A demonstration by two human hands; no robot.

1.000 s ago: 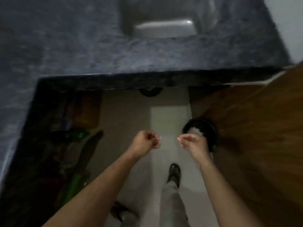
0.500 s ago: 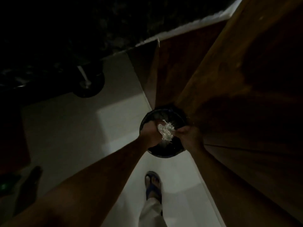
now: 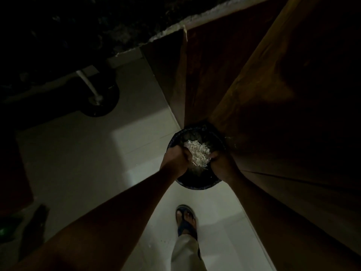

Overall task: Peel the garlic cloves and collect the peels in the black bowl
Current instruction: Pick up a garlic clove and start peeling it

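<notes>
The room is dim, and the far left is almost lost: a dark speckled stone countertop (image 3: 82,26) fills the upper left in shadow, and low at the left edge something green (image 3: 5,230) glows faintly beside a dark slanted shape that I cannot identify. Under the counter a pale pipe (image 3: 88,85) runs down to a round black base (image 3: 101,106) on the smooth, pale tiled floor (image 3: 78,153), where one brighter patch of light falls.

The left hand (image 3: 176,160) reaches forward on a long bare forearm, its fingers curled in a fist against the left side of a heap of white, flaky, papery garlic peels (image 3: 197,153). Whether it actually pinches the peels or only bunches beside them is hard to make out. The peels sit between both hands, above the mouth of the round black container (image 3: 195,185) standing on the floor; its rim shows below the wrists and its far wall curves behind the heap.

Below, a foot in a dark blue open sandal (image 3: 185,222) stands on the tiles, a light trouser leg (image 3: 185,255) cut off by the bottom edge.

The right hand (image 3: 221,163) mirrors the left, fingers curled at the right side of the peels, grip equally unclear. Beside it rises a brown wooden cabinet panel (image 3: 273,94), grained and shadowed, its far right cut off.
</notes>
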